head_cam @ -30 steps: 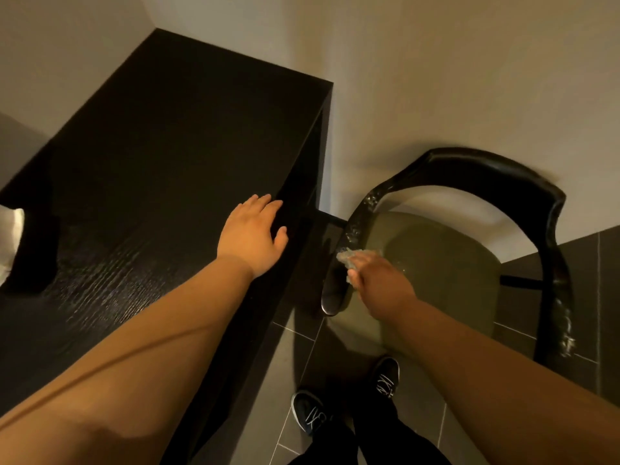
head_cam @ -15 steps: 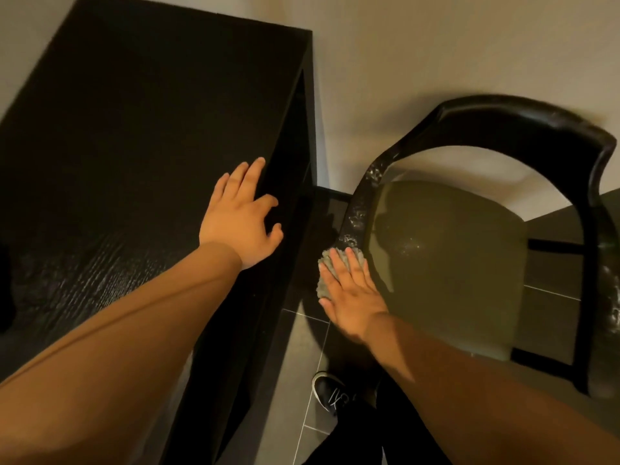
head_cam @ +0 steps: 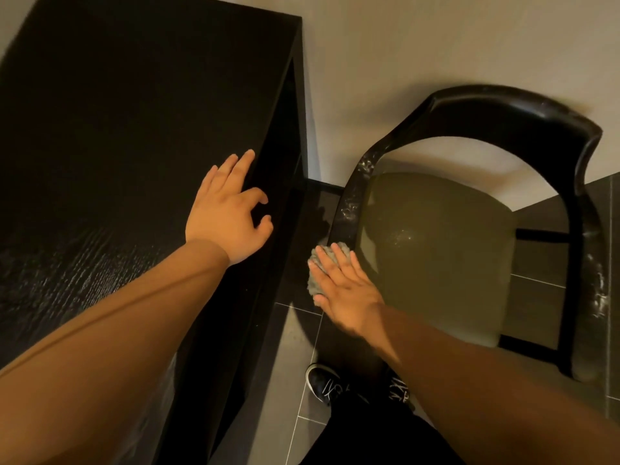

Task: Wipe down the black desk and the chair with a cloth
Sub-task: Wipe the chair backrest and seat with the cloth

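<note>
The black desk fills the left side, its wood grain glinting near me. My left hand lies on the desk top by its right edge, fingers spread and holding nothing. To the right stands the chair, with a curved black frame and an olive seat pad. My right hand presses flat on a grey cloth at the near end of the chair's left arm, at the seat's front left corner. The cloth is mostly hidden under my fingers.
A pale wall rises behind the desk and the chair. Dark grey floor tiles run between them. My black shoes stand just in front of the chair. White scuffs mark the chair's right arm.
My right hand has slid the cloth from the chair's left arm down to its near end and flattened on it. My left hand stays on the desk edge, its fingers now curled a little.
</note>
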The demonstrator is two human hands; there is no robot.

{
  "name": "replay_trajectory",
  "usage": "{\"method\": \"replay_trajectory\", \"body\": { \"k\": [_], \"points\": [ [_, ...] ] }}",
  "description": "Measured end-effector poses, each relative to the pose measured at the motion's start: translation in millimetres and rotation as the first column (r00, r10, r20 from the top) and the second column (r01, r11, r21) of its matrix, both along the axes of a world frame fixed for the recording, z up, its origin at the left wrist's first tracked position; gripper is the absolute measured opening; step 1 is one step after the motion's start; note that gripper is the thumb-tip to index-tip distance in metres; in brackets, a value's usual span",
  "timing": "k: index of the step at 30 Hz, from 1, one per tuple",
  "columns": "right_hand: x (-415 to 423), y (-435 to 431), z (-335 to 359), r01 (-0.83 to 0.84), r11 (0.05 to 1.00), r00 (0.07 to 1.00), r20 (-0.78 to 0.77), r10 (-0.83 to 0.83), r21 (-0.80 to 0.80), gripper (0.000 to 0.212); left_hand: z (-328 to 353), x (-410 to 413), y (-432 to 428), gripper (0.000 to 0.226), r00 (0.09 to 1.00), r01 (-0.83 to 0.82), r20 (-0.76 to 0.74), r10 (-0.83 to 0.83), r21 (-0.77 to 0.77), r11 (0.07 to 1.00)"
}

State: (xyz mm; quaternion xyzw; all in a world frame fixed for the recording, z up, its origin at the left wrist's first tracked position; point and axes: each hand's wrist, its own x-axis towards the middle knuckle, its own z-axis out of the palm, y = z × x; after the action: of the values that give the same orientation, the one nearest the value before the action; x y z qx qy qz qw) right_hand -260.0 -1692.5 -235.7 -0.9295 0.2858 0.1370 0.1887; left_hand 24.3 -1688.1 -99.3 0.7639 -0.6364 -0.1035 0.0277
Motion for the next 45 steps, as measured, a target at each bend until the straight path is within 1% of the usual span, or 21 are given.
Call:
{"method": "replay_trajectory", "body": {
  "k": [2,3,7,10,12,15,17,20,21,23,25,27,29,31,33,36,38,41,45],
  "points": [
    [2.3,-26.5,-7.6,-0.031,0.999,0.999,0.032,0.032,-0.023,0.066,-1.1,0.2,-0.3,0.03,1.0,-0.002,-0.002,0.002,-0.003,1.0],
    [6.5,-44.3,-10.0,-0.008,0.999,0.999,0.039,0.01,-0.052,0.066,-1.5,0.1,-0.7,0.029,1.0,-0.004,0.0,0.004,-0.002,1.0],
    [31.2,-100.0,-7.5,0.176,0.984,0.984,-0.013,-0.176,-0.036,0.066,-5.8,3.0,-1.9,0.028,1.0,-0.001,-0.001,0.001,-0.013,1.0],
    [39.2,-88.8,-1.2,0.265,0.962,0.964,0.014,-0.265,-0.067,0.067,-5.4,3.0,-1.9,0.029,1.0,-0.008,0.009,0.008,-0.006,1.0],
    [30.4,-61.3,-0.5,0.249,0.968,0.968,0.036,-0.248,-0.023,0.066,-3.8,0.9,-3.3,0.031,0.999,-0.011,0.032,0.01,0.013,1.0],
    [11.6,-28.4,1.0,0.17,0.983,0.984,0.048,-0.174,0.066,0.064,-1.9,-0.5,-5.5,0.032,0.999,-0.014,0.051,0.012,0.042,0.999],
    [4.0,-28.4,-1.6,0.112,0.992,0.991,0.064,-0.116,0.063,0.064,-1.5,0.4,-6.5,0.031,0.999,-0.01,0.051,0.008,0.051,0.999],
    [5.6,-60.4,-9.8,0.042,0.999,0.996,0.074,-0.042,0.012,0.064,-2.2,1.5,-6.9,0.029,0.999,-0.006,0.046,0.004,0.044,0.999],
    [9.2,-73.7,-10.6,0.059,0.998,0.995,0.084,-0.057,-0.018,0.064,-2.8,1.8,-6.8,0.029,0.999,-0.008,0.047,0.007,0.039,0.999],
    [17.6,-96.3,-11.0,0.158,0.986,0.982,0.11,-0.152,-0.047,0.065,-4.5,2.0,-6.8,0.028,0.998,-0.011,0.057,0.009,0.034,0.999],
    [28.8,-100.0,-9.2,0.252,0.967,0.965,0.082,-0.249,-0.027,0.064,-3.8,2.1,-7.8,0.027,0.998,-0.017,0.061,0.015,0.038,0.999],
    [33.3,-78.8,-5.9,0.307,0.952,0.951,0.035,-0.307,0.011,0.066,-1.8,1.6,-8.7,0.025,0.999,-0.012,0.047,0.01,0.045,0.999],
    [27.0,-45.9,-2.5,0.287,0.958,0.956,0.05,-0.288,0.024,0.069,-0.8,2.1,-9.2,0.024,0.999,-0.002,0.04,0.0,0.048,0.999],
    [14.3,-23.5,-2.2,0.231,0.972,0.971,0.054,-0.233,0.051,0.071,0.4,2.0,-8.4,0.023,0.999,-0.005,0.034,0.003,0.051,0.999],
    [7.1,-30.4,-4.3,0.163,0.985,0.985,0.04,-0.166,0.061,0.071,0.6,1.8,-8.3,0.024,0.999,-0.002,0.042,0.0,0.052,0.999],
    [14.5,-73.5,-7.2,0.124,0.992,0.99,0.063,-0.125,0.019,0.073,-1.7,2.4,-8.9,0.023,0.999,-0.004,0.048,0.002,0.037,0.999],
    [25.1,-108.4,-12.4,0.164,0.986,0.986,0.045,-0.162,-0.043,0.073,-4.4,3.2,-7.1,0.021,0.999,-0.008,0.053,0.007,0.017,1.0],
    [42.1,-129.1,-15.5,0.306,0.946,0.952,0.049,-0.302,-0.11,0.07,-6.3,2.3,-6.9,0.02,0.998,-0.008,0.054,0.008,0.007,1.0],
    [42.8,-75.2,-3.5,0.366,0.931,0.929,0.062,-0.364,-0.015,0.068,-5.5,0.9,-7.9,0.019,0.998,-0.014,0.058,0.014,0.005,1.0]
  ]
}}
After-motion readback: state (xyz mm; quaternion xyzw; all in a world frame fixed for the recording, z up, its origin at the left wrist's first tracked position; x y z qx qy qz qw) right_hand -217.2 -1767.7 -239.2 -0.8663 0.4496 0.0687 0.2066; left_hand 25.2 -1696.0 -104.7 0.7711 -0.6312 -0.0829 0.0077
